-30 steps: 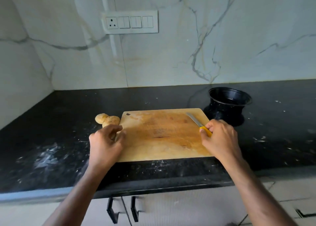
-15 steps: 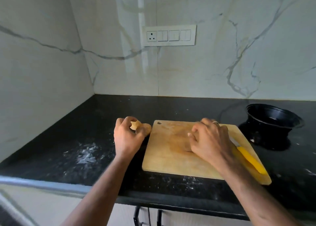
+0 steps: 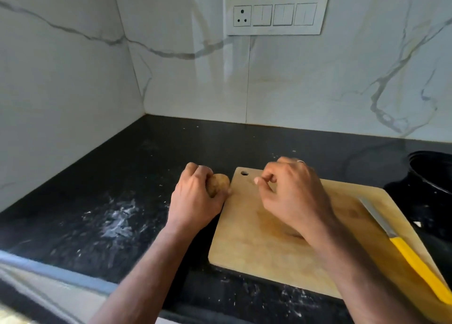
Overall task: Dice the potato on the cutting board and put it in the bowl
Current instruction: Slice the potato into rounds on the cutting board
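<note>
A brown potato [image 3: 218,185] lies on the black counter just left of the wooden cutting board [image 3: 276,247]. My left hand [image 3: 195,201] grips the potato with its fingers curled round it, hiding most of it. Above the board's far left part hovers my right hand [image 3: 293,196], fingers loosely curled and holding nothing. A knife with a yellow handle [image 3: 413,257] lies on the board's right side, blade pointing away. The black bowl [image 3: 430,174] stands on the counter to the right of the board, partly cut off by the frame edge.
The black counter [image 3: 122,201] carries white powdery smears at the left. Marble walls meet in a corner behind it, with a switch panel [image 3: 276,14] above. The counter's front edge runs along the bottom left.
My right hand let go of the knife, which now lies on the board, and moved left over the board. My left hand closed round the potato. The camera view shifted left.
</note>
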`<state>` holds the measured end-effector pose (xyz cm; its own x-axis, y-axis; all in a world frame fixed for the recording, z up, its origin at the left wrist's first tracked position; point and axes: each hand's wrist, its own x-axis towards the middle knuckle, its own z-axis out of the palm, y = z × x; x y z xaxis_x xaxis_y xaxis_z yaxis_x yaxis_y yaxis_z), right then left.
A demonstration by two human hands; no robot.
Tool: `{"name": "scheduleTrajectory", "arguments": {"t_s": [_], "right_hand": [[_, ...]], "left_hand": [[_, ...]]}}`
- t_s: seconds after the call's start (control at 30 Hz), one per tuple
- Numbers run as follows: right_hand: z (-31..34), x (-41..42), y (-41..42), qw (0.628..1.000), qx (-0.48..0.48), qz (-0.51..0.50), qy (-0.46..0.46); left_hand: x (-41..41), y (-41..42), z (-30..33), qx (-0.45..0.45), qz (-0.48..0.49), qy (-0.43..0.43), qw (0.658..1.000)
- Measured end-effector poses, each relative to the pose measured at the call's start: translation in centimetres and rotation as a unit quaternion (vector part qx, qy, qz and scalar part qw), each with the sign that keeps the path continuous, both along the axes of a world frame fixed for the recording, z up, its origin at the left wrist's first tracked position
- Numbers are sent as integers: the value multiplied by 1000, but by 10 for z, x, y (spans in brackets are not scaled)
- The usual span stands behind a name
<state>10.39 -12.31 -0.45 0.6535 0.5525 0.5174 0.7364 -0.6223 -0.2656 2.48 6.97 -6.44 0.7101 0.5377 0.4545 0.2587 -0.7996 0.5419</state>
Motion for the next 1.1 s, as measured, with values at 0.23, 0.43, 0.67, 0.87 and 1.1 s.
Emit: {"name": "scheduleTrajectory", "arguments": {"t_s": [0.23,0.43,0.67,0.87,1.1], "right_hand": [[-1,-2,-23,999,8,-33,12],[1,-3,-75,994,40,-95,24],[2,-21,-147,973,-42,-221,44],[-12,-27,-167,958,-80,-265,74],[-31,-24,-160,952,-40,-290,83]], "left_hand": [[-10,-13,4,59,-53,-42,996],[-1,-66,30,82,-212,-76,971],[58,-129,56,-13,-426,51,903],[78,-118,44,30,-435,31,900],[71,-107,41,-23,-433,36,901]]}}
